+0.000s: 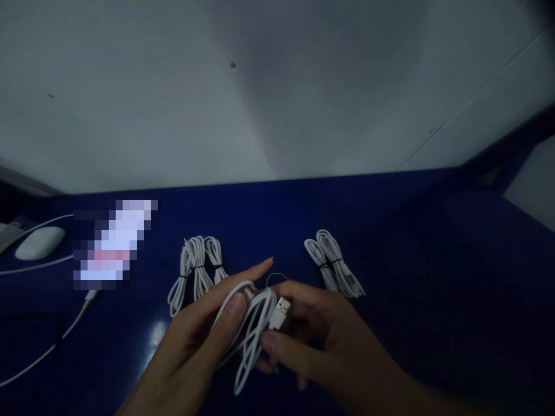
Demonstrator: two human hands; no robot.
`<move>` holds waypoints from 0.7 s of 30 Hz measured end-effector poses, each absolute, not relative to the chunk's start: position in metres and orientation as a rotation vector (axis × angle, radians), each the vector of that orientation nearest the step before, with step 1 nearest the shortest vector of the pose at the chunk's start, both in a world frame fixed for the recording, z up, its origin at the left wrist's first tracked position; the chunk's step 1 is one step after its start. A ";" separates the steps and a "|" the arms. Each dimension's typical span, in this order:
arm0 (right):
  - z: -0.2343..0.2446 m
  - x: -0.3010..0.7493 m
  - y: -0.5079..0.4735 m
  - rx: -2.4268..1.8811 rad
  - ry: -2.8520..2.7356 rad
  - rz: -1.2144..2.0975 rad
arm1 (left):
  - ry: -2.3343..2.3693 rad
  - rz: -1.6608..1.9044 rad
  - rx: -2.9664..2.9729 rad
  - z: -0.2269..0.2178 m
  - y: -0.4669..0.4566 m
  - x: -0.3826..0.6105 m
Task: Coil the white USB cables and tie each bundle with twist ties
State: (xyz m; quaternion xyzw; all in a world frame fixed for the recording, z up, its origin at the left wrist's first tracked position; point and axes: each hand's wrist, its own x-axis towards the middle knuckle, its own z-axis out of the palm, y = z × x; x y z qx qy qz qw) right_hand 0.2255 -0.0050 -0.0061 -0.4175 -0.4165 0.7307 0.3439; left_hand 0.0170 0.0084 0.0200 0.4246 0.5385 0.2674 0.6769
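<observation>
Between my hands, above the blue table, is a white USB cable [250, 338] gathered in loops. My left hand [203, 329] grips its left side, the thumb pressed on the loops near a small metal connector and the index finger stretched out past them. My right hand [321, 329] closes on the other side, thumb just below the USB-A plug [281, 312], which points up. A thin wire loop [276, 275] stands up behind the cable; its lower end is hidden by my fingers.
On the blue table [260, 214], tied white cable bundles [197, 266] lie behind my left hand, and more tied bundles [333, 263] lie behind my right. At left are a blurred-out lit screen [115, 242], a plugged-in cable [71, 326] and a white rounded case [40, 242]. A pale wall [173, 115] rises behind.
</observation>
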 end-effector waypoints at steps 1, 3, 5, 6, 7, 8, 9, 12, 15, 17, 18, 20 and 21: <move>-0.006 0.226 -0.005 -1.095 -1.105 1.885 | 1.203 0.568 0.942 0.021 0.007 0.017; -0.006 0.228 -0.005 -1.088 -1.171 1.835 | 1.186 0.513 0.918 0.022 0.004 0.018; -0.007 0.229 -0.006 -1.097 -1.258 1.735 | 1.129 0.515 0.900 0.020 0.001 0.019; -0.008 0.229 -0.006 -1.110 -1.305 1.676 | 1.082 0.521 0.880 0.019 0.000 0.020; -0.009 0.229 -0.007 -1.123 -1.352 1.616 | 1.028 0.524 0.853 0.017 0.000 0.020; -0.010 0.229 -0.007 -1.134 -1.390 1.565 | 0.971 0.519 0.826 0.015 0.000 0.021; -0.010 0.228 -0.008 -1.144 -1.416 1.537 | 0.921 0.505 0.805 0.014 0.000 0.021; -0.011 0.226 -0.011 -1.181 -1.474 1.515 | 0.842 0.478 0.783 0.012 0.002 0.022; -0.011 0.226 -0.013 -1.187 -1.560 1.381 | 0.810 0.437 0.739 0.014 0.003 0.021; -0.012 0.228 -0.013 -1.104 -1.641 1.209 | 0.811 0.390 0.714 0.016 0.002 0.020; -0.012 0.229 -0.013 -1.050 -1.673 1.119 | 0.814 0.368 0.718 0.017 0.001 0.020; -0.013 0.230 -0.014 -0.986 -1.699 0.976 | 0.846 0.382 0.756 0.018 -0.002 0.020; -0.014 0.230 -0.014 -0.977 -1.700 0.935 | 0.864 0.402 0.786 0.019 -0.003 0.021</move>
